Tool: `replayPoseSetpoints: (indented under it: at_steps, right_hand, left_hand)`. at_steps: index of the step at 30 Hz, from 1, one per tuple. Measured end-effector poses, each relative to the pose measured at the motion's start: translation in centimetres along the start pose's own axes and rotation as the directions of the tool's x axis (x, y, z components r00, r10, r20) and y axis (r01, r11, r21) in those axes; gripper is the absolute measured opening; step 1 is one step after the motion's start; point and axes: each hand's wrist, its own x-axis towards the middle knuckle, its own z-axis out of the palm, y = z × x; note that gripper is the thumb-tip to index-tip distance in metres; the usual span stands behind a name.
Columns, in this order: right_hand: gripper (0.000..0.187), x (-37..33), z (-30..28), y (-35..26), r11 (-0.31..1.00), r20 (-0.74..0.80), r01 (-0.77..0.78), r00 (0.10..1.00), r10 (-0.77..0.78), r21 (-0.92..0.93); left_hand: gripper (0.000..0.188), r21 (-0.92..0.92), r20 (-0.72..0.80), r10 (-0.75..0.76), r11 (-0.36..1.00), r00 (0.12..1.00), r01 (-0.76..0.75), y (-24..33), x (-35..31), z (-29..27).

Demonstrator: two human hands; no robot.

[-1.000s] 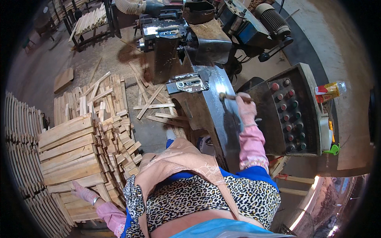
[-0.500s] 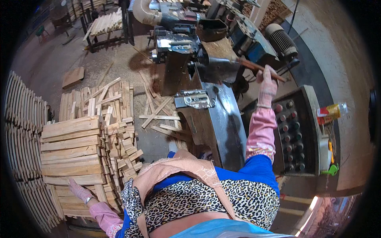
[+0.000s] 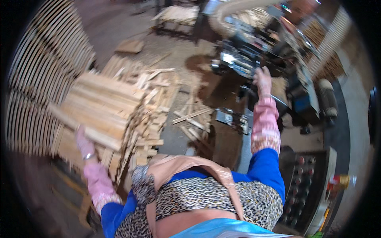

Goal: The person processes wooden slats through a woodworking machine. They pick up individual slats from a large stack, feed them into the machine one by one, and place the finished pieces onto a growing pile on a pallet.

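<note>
My left hand (image 3: 84,143), in a pale glove below a pink sleeve, grips a wooden slat (image 3: 97,134) near its middle. This slat lies askew over a stack of similar pale boards (image 3: 105,95), its far end sticking out to the left. My right hand (image 3: 263,82), also gloved, is stretched forward over the woodworking machine (image 3: 238,59). Motion blur smears its fingers, so whether they hold anything does not show. Close to that hand is a metal clamp-like block (image 3: 232,118) on the machine's bed.
Tall stacks of thin slats (image 3: 29,115) stand at the left. Short offcuts (image 3: 194,117) litter the floor before the machine. A ribbed hose (image 3: 222,20) curves at the top. On the right are a panel of round buttons (image 3: 303,186) and a grey motor (image 3: 326,99).
My view has swung left. My right hand has left the brown wooden handle and moved over the machine. My left hand has taken hold of a slat and turned it askew on the stack.
</note>
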Motion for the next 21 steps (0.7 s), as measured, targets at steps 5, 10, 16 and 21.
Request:
replayPoseSetpoints:
  at_steps: [5,10,16,21]
  right_hand:
    - [0.065,-27.0,18.9,-4.7,0.991,0.738,0.120,0.673,-0.042,-0.054]
    - [0.080,-36.1,19.7,0.7,0.704,0.552,0.584,0.770,-0.321,-0.405]
    - [0.079,-48.2,4.4,3.2,0.689,-0.084,-0.063,0.996,0.002,-0.722]
    - [0.088,-60.9,-7.4,9.0,0.707,-0.495,-0.398,0.866,0.078,-0.585]
  left_hand:
    - [0.061,0.139,0.172,0.314,0.931,0.934,-0.338,1.5,-5.7,15.7]
    - [0.046,-0.023,0.459,0.154,0.987,0.875,-0.162,-5.1,-14.5,25.9]
    - [0.054,0.312,0.907,-0.387,0.883,0.166,0.351,-13.6,-26.5,26.8]
    - [0.061,0.637,0.752,-0.659,0.734,0.020,0.236,-19.2,-28.7,21.9]
